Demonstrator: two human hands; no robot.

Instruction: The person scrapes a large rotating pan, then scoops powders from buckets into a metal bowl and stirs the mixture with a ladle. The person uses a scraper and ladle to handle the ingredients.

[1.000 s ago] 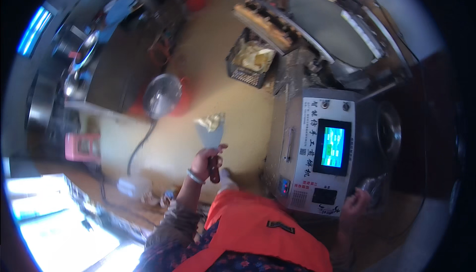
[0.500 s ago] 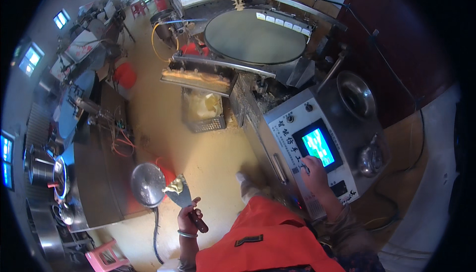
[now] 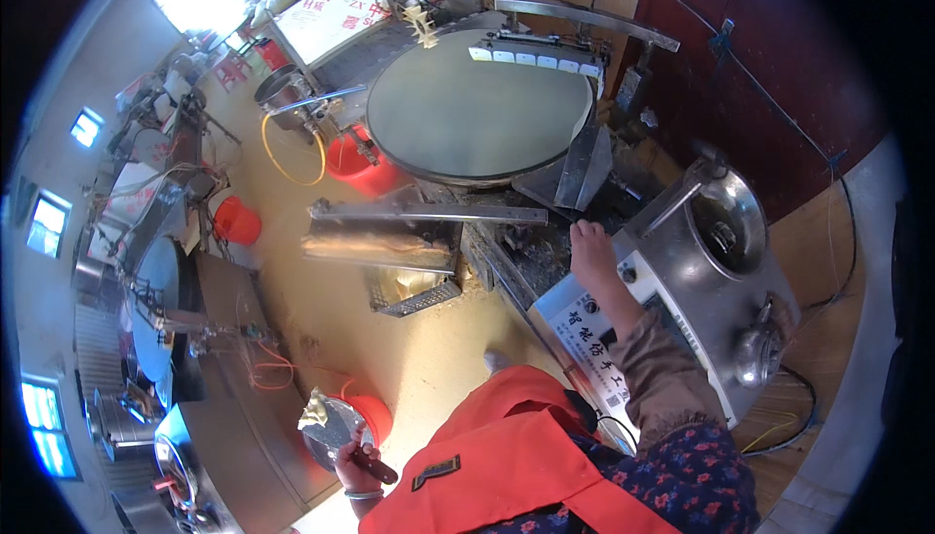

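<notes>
My left hand (image 3: 358, 468) is low in the head view, closed around the dark reddish-brown handle of a scraper (image 3: 377, 467). A pale lump of soft dough (image 3: 314, 408) clings to the scraper's far end. Blade and round metal bowl behind overlap, so the blade's outline is hard to make out. Stretched forward, my right hand (image 3: 594, 253) is over the machine's dark frame, close to an angled metal plate (image 3: 582, 169) beside the large round griddle (image 3: 477, 110). Its fingers are bent and bunched together; whatever they hold, if anything, is hidden.
A long metal trough (image 3: 380, 242) juts from the machine above a plastic crate (image 3: 419, 298). Red buckets (image 3: 365, 169) stand on the floor. A steel basin (image 3: 726, 217) and a kettle (image 3: 760, 349) are at right. Another griddle machine (image 3: 156, 305) lines the left side.
My right hand has moved from the touchscreen forward to the frame near the griddle. The left hand, still holding the scraper, is lower in view. The view has shifted.
</notes>
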